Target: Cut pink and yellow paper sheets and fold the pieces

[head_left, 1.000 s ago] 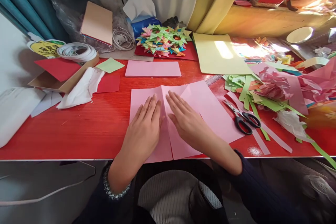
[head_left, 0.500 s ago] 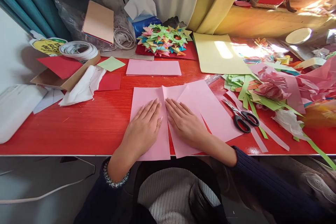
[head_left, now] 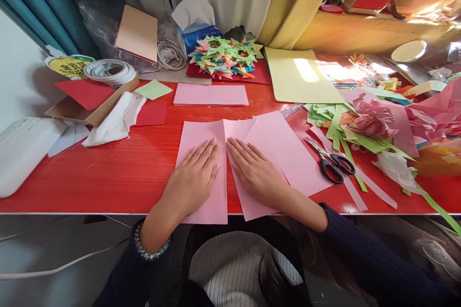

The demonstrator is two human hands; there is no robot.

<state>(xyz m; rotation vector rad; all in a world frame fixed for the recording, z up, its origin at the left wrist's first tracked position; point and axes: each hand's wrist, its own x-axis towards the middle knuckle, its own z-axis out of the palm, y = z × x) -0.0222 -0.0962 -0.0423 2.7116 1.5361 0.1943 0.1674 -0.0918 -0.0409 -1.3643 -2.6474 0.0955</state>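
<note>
Taking the gap between the hands as the clock's centre, with twelve away from the person, the left hand [head_left: 194, 172] rests at nine o'clock and the right hand [head_left: 256, 169] at three. Both lie palm-down and flat, fingers straight and together, grasping nothing. Under the left is the left pink panel [head_left: 216, 201]; under the right is the right pink panel [head_left: 254, 207]. Red table [head_left: 137, 177] shows between them in a wedge, widest at six o'clock and narrowing toward twelve; whether the panels join at that end cannot be told.

The work seems partway along. The paper appears divided along much of its middle, while neither panel shows a finished form. A loose pink sheet [head_left: 293, 153], set askew, overlaps at two o'clock. Farther out at twelve lies a neat pink stack [head_left: 211, 95], apparently already sized or folded. At three, the scissors [head_left: 333, 163] rest unheld near cut pink strips [head_left: 378, 188], so some trimming looks done.
</note>
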